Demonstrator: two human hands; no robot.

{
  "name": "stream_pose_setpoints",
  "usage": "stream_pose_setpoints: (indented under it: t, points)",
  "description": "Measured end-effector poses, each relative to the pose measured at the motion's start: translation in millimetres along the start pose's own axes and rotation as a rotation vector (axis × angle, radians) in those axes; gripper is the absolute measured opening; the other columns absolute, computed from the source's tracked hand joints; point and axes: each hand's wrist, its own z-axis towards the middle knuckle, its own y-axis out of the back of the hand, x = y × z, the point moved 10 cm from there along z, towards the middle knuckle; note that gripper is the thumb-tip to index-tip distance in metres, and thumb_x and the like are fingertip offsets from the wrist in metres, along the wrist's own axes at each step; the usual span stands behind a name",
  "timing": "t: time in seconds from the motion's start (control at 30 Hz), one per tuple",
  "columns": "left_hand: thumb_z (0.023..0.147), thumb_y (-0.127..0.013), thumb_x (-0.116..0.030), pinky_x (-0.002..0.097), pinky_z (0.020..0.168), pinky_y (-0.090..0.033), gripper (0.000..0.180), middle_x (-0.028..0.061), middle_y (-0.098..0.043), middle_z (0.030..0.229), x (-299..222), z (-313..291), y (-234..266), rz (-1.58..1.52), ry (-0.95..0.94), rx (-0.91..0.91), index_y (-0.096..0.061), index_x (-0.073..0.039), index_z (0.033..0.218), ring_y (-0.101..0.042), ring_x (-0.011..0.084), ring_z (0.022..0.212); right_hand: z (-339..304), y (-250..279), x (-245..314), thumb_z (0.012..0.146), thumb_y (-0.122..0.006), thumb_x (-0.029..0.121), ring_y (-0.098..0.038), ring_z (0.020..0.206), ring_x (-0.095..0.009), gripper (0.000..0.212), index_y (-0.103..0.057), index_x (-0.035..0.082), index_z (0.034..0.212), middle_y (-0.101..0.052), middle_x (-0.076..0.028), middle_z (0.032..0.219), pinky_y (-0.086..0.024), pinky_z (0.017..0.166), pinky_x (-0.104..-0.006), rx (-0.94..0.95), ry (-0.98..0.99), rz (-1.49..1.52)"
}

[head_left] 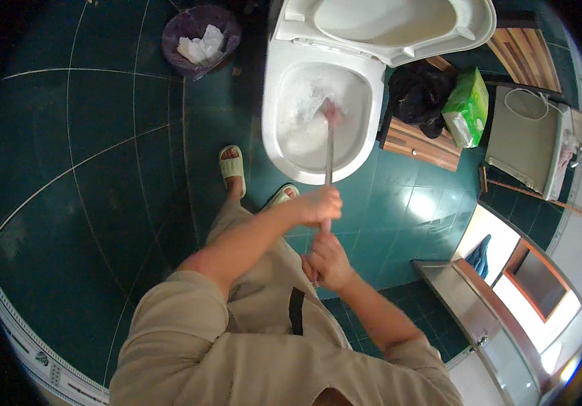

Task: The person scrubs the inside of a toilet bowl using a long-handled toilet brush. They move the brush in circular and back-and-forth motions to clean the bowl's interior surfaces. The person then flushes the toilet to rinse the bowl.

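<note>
Single view: head-worn fisheye, left of a side-by-side pair. Faces steeply down past wearer's shirt [257,369]; toilet [272,108] near, upper centre. Wide coverage; floor [104,216] lines bow toward dark rim.

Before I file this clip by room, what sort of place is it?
Most likely a bathroom: a white, oval-bowled ceramic toilet stands on a dark-green tiled floor, with a round, purple-lined waste bin nearby holding crumpled white paper.

Floor [101,223] dim at left, brighter at right with 1 glare patch; strong flare near lower-right rim. Brush head [332,111] motion-blurred. Fisheye bends straight edges; corners black.
</note>
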Motion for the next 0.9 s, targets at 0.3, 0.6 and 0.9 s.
stream_pose_setpoints:
  t: [0.3,0.6,0.9]
  points:
    - [0.065,-0.062,-0.021,0.0346,0.083,-0.043,0.013,0.0017,-0.050,0.073,-64,49,-11,0.008,0.031,-0.058,-0.053,-0.013,0.068,-0.052,0.0210,0.081,-53,51,30,0.062,-0.072,0.007,-0.060,0.085,-0.027,0.016,-0.057,0.007,0.069,-0.058,-0.008,0.080,-0.048,0.093,-0.0447,0.041,-0.106,-0.046]
    - [0.066,-0.066,-0.015,0.0340,0.083,-0.041,0.012,0.0013,-0.051,0.073,22,48,6,0.281,0.162,0.042,-0.054,-0.012,0.069,-0.053,0.0216,0.082,-6,42,-33,0.063,-0.072,0.006,-0.057,0.079,-0.025,0.018,-0.055,0.007,0.065,-0.055,-0.008,0.077,-0.047,0.096,-0.0436,0.358,0.114,0.038]
    - [0.070,-0.067,-0.010,0.0393,0.079,-0.039,0.017,0.0051,-0.048,0.077,-19,117,43,0.136,0.212,-0.421,-0.050,-0.010,0.071,-0.049,0.0267,0.080,-35,163,-24,0.072,-0.071,-0.001,-0.060,0.108,-0.032,0.022,-0.059,0.002,0.090,-0.063,-0.016,0.104,-0.048,0.092,-0.0428,-0.110,-0.333,-0.178]
